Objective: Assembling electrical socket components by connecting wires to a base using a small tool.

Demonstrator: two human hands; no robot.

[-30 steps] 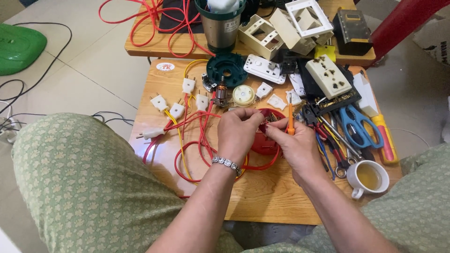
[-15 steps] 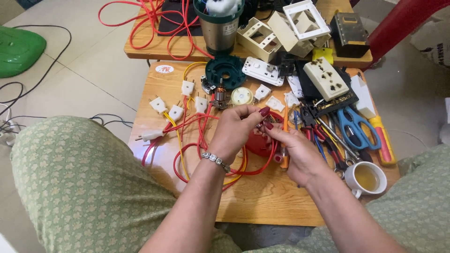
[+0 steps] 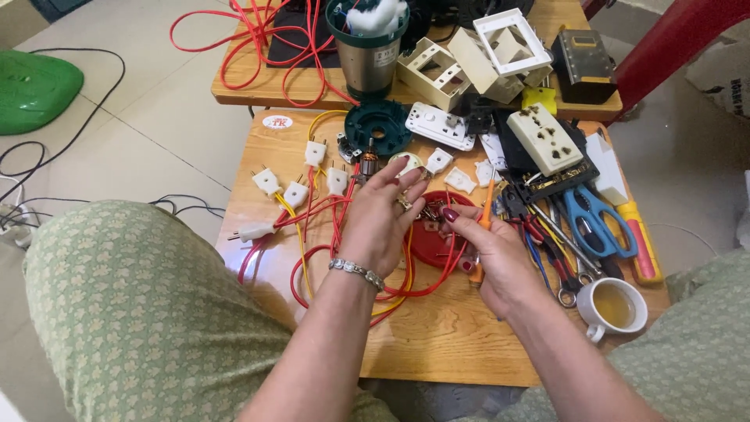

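orange-handled screwdriver (image 3: 483, 227) clenched in your right hand (image 3: 500, 262): steady the small metal part (image 3: 428, 212) at nine o'clock, pinched by your left hand (image 3: 379, 223).

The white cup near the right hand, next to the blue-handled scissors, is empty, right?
Not quite. The head view shows the white cup near the right hand holds a yellowish liquid. It does sit next to the blue-handled scissors.
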